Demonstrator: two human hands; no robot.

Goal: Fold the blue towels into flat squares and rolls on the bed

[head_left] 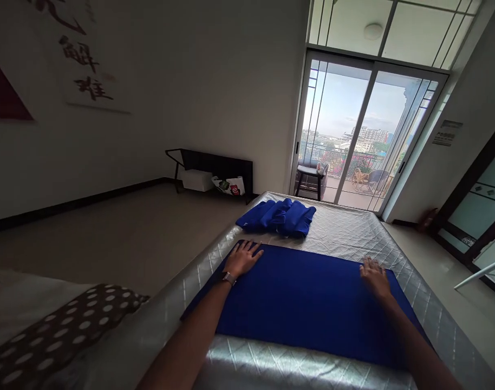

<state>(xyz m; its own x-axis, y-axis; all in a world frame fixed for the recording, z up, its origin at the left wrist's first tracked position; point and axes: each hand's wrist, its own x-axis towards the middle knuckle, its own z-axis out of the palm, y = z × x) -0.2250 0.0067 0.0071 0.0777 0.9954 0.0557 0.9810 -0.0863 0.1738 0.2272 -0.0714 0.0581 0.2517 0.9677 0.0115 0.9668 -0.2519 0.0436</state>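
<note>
A blue cloth [304, 298] lies spread flat across the quilted silver mattress [345, 227]. My left hand [244, 258] rests on its far left corner, palm down with the fingers spread. Near the far right corner, my right hand [375, 276] lies on the same cloth, fingers stretched forward and slightly apart. Neither hand grips anything. Beyond the cloth sits a loosely folded pile of blue fabric [278, 218], apart from both hands. Whether the spread cloth is a garment I cannot tell.
Brown polka-dot bedding [64, 330] lies at the lower left. A dark bench [219, 162] against the wall has a white box [196, 180] and a bag [231, 186] under it. Sliding glass doors [365, 130] stand behind the mattress. White chair legs [481, 272] show at right.
</note>
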